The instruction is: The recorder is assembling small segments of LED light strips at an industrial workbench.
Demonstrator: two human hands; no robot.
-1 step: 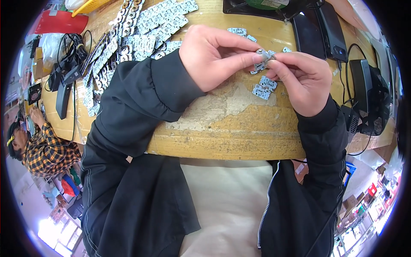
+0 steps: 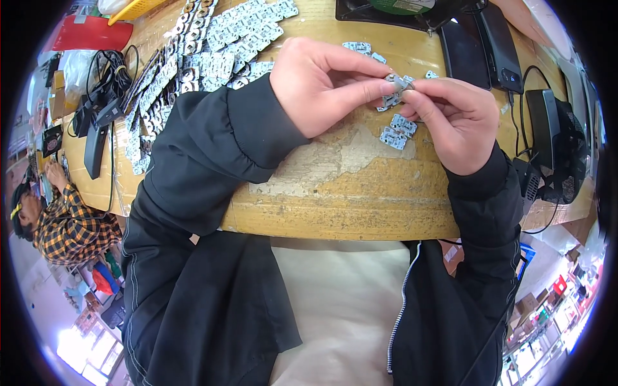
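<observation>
Between my two hands, above the table's right half, is a small pale circuit board (image 2: 400,82). My left hand (image 2: 335,85) pinches its left side between thumb and forefinger. From the other side my right hand (image 2: 456,116) is closed on its right edge with thumb and fingertips, which cover part of it. Just below lies a small pair of circuit boards (image 2: 398,132) on the wooden table (image 2: 335,206). More small boards (image 2: 358,48) lie beyond my left fingers, and another loose board (image 2: 431,74) sits behind my right fingers.
A big heap of circuit board strips (image 2: 222,55) covers the table's far left. Black adapters and cables (image 2: 96,122) lie left of it. A black fan-like device (image 2: 386,9) and dark phone-like boxes (image 2: 479,51) stand at the back. A co-worker in a checked shirt (image 2: 71,225) sits at left.
</observation>
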